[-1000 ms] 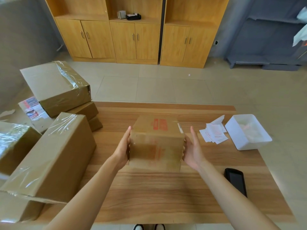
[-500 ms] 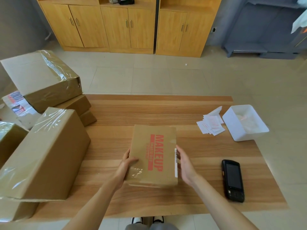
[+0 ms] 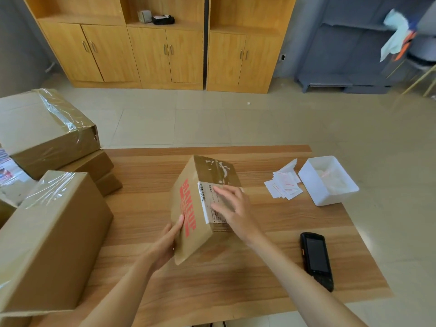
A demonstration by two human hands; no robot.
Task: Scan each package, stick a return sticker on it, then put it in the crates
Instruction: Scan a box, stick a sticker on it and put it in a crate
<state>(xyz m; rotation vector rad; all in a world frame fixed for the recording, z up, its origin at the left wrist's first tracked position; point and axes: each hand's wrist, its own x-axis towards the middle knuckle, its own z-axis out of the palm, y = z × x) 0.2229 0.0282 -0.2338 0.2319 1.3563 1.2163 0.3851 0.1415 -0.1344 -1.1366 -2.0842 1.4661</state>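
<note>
A small brown cardboard package [image 3: 188,223] with red "MAKEUP" print stands tilted on the wooden table [image 3: 146,208]. A white barcode label [image 3: 207,199] shows on its upper right face. My left hand [image 3: 168,241] grips the package's near left corner. My right hand [image 3: 233,208] lies flat on the labelled face, fingers spread. A black handheld scanner [image 3: 317,259] lies on the table at the right. A pile of white return stickers [image 3: 284,188] with red print sits at the far right.
A white plastic tray [image 3: 328,182] stands beside the stickers. Several large taped cardboard boxes [image 3: 47,234] are stacked at the table's left. Wooden cabinets [image 3: 165,43] line the far wall across a tiled floor.
The package went from held upright, to lying flat with "MAKEUP" up, to tipped on its edge with the labelled side turned up. My right hand moved onto that side.
</note>
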